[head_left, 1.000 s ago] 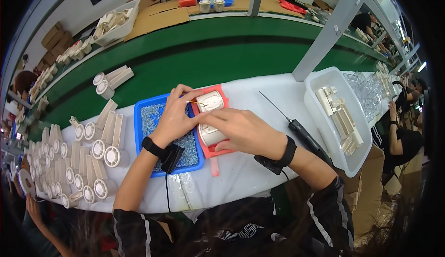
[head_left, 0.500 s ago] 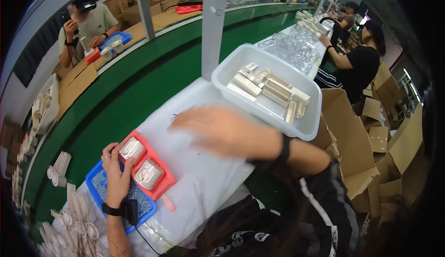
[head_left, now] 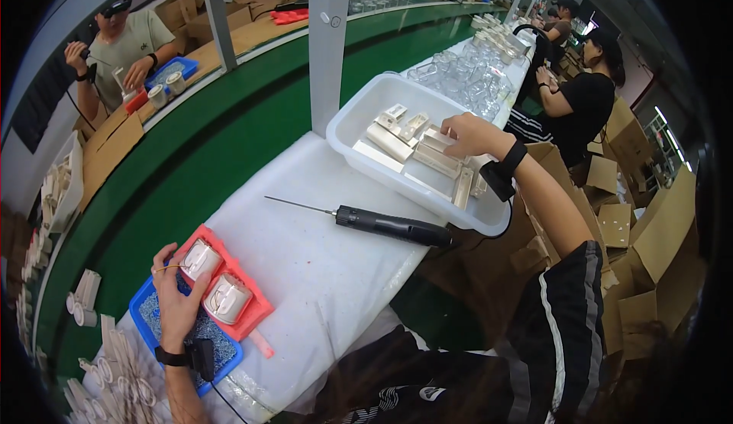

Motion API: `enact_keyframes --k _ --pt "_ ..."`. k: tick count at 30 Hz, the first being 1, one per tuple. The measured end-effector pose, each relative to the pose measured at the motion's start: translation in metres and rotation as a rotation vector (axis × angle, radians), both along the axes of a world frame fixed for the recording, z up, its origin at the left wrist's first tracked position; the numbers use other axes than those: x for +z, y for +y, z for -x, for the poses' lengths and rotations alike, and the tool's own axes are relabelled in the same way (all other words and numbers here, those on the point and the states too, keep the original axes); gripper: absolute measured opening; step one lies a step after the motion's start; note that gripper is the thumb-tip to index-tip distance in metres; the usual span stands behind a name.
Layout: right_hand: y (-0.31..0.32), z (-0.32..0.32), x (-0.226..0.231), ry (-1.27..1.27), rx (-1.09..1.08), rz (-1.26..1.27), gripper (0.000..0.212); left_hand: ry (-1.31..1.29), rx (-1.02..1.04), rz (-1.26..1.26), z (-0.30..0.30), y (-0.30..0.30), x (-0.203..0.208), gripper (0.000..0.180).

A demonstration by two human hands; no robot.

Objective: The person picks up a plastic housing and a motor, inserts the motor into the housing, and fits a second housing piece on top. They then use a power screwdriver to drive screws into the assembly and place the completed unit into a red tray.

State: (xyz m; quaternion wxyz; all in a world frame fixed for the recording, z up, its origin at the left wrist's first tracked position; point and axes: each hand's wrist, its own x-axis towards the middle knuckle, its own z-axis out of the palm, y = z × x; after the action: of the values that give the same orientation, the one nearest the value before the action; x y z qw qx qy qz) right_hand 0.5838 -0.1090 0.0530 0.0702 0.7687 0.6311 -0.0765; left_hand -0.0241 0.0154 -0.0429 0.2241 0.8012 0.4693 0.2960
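Observation:
My left hand (head_left: pixel 177 302) lies at the near left of a red foam holder (head_left: pixel 258 302), fingers and thumb curled about the upper white rounded housing (head_left: pixel 201 259), where a thin wire runs by the fingers. A second white housing (head_left: pixel 227 299) with wires on it sits in the holder's lower slot. Over in the white plastic tub (head_left: pixel 359 166), my right hand (head_left: pixel 479 138) has its fingers bent down onto a long cream plastic piece (head_left: pixel 437 161) among several others. Between the hands, a black electric screwdriver (head_left: pixel 393 224) rests on the table, its long bit pointing left.
Under my left forearm stands a blue tray (head_left: pixel 229 359) of small screws. Cream parts (head_left: pixel 122 374) pile up at lower left. A grey post (head_left: pixel 328 50) rises behind the tub. Cardboard boxes (head_left: pixel 649 233) are at right. Co-workers sit across the green conveyor (head_left: pixel 252 111) and farther along.
My right hand has swept from above the middle of the table into the tub, uncovering the screwdriver. My left hand stays at the upper housing.

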Motion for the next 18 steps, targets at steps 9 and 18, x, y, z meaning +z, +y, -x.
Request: enact_keyframes --k 9,18 --pt "-0.026 0.048 0.03 1.147 -0.072 -0.086 0.05 -0.08 -0.019 -0.009 0.007 -0.016 0.056 0.052" --pt "-0.013 0.229 0.013 2.16 -0.156 0.028 0.045 0.043 -0.118 -0.049 -0.011 -0.062 0.108 0.046"
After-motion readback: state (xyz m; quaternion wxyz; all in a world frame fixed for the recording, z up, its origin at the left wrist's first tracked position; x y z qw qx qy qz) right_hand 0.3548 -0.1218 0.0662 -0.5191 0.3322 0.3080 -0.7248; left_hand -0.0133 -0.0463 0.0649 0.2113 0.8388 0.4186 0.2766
